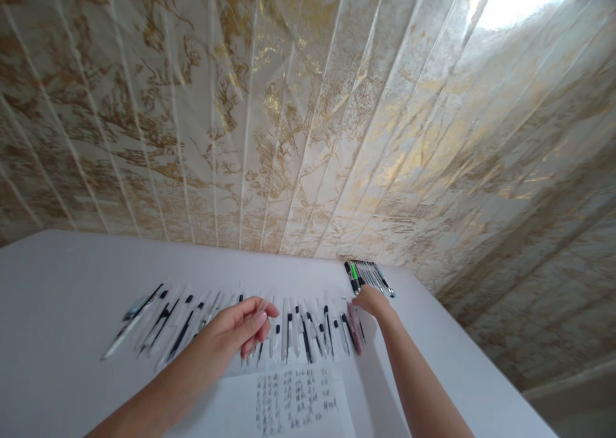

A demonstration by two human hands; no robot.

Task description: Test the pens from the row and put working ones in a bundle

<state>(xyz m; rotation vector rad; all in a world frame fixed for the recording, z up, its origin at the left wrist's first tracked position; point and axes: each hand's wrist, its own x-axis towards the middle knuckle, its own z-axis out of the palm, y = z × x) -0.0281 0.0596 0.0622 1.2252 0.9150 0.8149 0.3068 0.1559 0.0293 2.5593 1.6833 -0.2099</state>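
My left hand [248,326] is closed above the middle of a row of pen parts, pinching a thin clear pen tube [264,305] between thumb and fingers. Beneath and beside it lie several clear pen barrels [285,329] with black caps and dark refills, side by side. At the right end of that row, my right hand [371,300] bends down with its fingers together at the top of a pink pen [355,332]. Whatever its fingertips hold, if anything, is too small to make out.
Behind my right hand, a neat set of pens [368,274], one bright green, lies near the wall. A handwritten paper sheet [298,403] rests at the front of the white table [72,277]. A wall with gold-patterned covering [289,136] rises along the back edge.
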